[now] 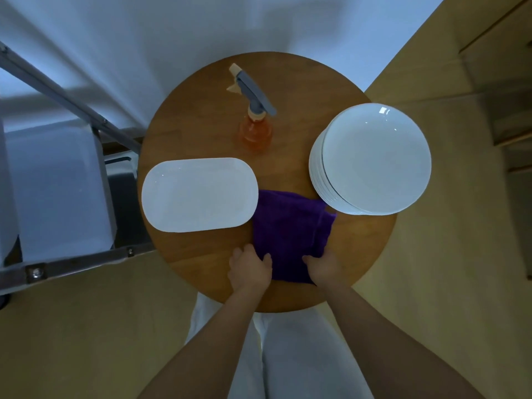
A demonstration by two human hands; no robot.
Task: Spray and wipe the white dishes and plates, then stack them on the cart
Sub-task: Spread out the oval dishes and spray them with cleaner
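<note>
Gripping the near edge of the purple cloth, both hands sit low in the centre of the frame: the left hand has its fingers curled over the cloth's left corner and the right hand holds the right corner, thumb on top. Neither hand is spread wide; each is closed down on fabric, though how much cloth is bunched underneath cannot be seen.

The cloth's far edges lie just beside the oval platter at centre left and run under or against the stack of round plates at right; which of the two cannot be told. A sharp tug toward the body could therefore drag or jolt that stack, which already overhangs the round wooden table. Lifting the cloth before pulling looks safer.

The spray bottle stands untouched at upper centre, and the cart waits at the left edge, so nothing appears sprayed, wiped or stacked yet.
</note>
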